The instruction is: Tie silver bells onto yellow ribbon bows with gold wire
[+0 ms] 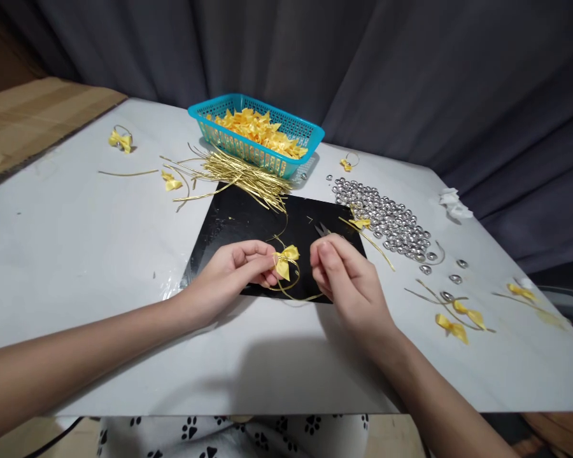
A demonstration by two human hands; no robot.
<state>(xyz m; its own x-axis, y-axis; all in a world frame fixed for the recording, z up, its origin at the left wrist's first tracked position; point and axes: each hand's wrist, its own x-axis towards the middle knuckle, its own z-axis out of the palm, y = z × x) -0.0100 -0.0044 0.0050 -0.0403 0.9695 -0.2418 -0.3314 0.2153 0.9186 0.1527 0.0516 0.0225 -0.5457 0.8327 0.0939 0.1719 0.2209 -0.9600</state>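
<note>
My left hand (pixel 239 267) pinches a small yellow ribbon bow (pixel 285 261) with a thin gold wire (pixel 293 294) looped around it, just above a black mat (pixel 248 222). My right hand (pixel 344 273) is close on the bow's right, fingers curled together as if pinching the wire's other end; what sits between those fingertips is too small to make out. A small pair of scissors (pixel 323 229) lies on the mat just beyond my right hand.
A turquoise basket (pixel 310 135) full of yellow bows stands at the back. A pile of gold wires (pixel 233 173) lies before it. Silver beads (pixel 386 219) spread at the right. Finished bows lie scattered on the white table (pixel 76 242), with cardboard (pixel 28 114) far left.
</note>
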